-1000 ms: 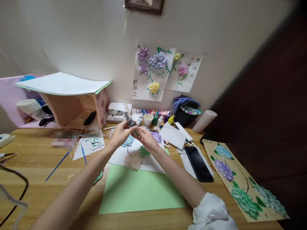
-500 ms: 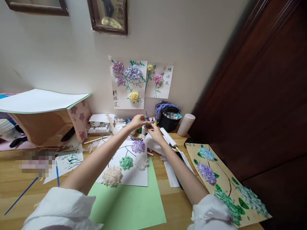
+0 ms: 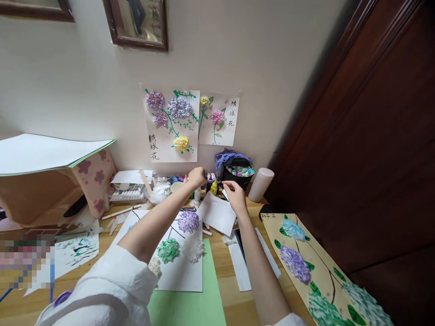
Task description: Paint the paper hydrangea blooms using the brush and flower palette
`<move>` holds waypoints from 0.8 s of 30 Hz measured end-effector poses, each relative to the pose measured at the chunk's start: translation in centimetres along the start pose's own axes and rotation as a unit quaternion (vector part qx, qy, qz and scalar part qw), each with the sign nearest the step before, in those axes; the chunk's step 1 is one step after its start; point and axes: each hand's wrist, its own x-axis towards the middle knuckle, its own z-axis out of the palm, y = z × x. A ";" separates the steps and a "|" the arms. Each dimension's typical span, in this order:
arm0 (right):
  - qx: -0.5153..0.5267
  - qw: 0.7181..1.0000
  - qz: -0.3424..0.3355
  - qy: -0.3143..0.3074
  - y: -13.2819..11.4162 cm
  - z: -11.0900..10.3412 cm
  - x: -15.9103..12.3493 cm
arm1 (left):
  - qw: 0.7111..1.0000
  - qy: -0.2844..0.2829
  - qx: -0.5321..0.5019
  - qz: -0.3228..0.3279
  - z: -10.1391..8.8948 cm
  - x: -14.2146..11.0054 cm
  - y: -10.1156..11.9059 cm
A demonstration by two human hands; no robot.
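My left hand [image 3: 197,176] is closed at the back of the table, with a sliver of a dark grey squeeze bottle [image 3: 205,174] showing at its fingers; the rest is hidden. My right hand [image 3: 235,197] is apart from it, fingers stretched left and slightly parted, beside a yellow paint bottle [image 3: 214,188]. I see nothing clearly held there. Below both hands lies a white sheet [image 3: 186,280] bearing a purple flower [image 3: 188,222], a green flower [image 3: 169,250] and a white flower [image 3: 194,251]. My left forearm covers part of it.
A black marker case [image 3: 234,179] and a white cylinder [image 3: 261,184] stand at the back right. Loose white paper [image 3: 217,213] and a partly covered phone [image 3: 240,244] lie nearby. A tan flower picture [image 3: 282,267] is at the right, a box of white pens [image 3: 129,194] at the left.
My view has swung right. Both hands were together on the grey bottle; the right has let go and moved right, while the left has carried the bottle among the others at the back.
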 end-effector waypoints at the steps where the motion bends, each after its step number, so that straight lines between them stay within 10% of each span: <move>1: 0.001 1.000 0.001 0.001 0.0 -0.1 0.1 | 1.000 -0.008 0.016 0.001 0.1 0.2 0.1; 16: 0.039 0.999 0.027 -0.005 0.0 -0.5 0.3 | 0.989 -0.053 0.117 0.072 0.8 1.5 1.1; 24: 0.102 0.994 0.033 -0.024 -4.3 -1.0 -1.6 | 0.991 0.124 0.001 0.054 -8.2 -9.0 -3.8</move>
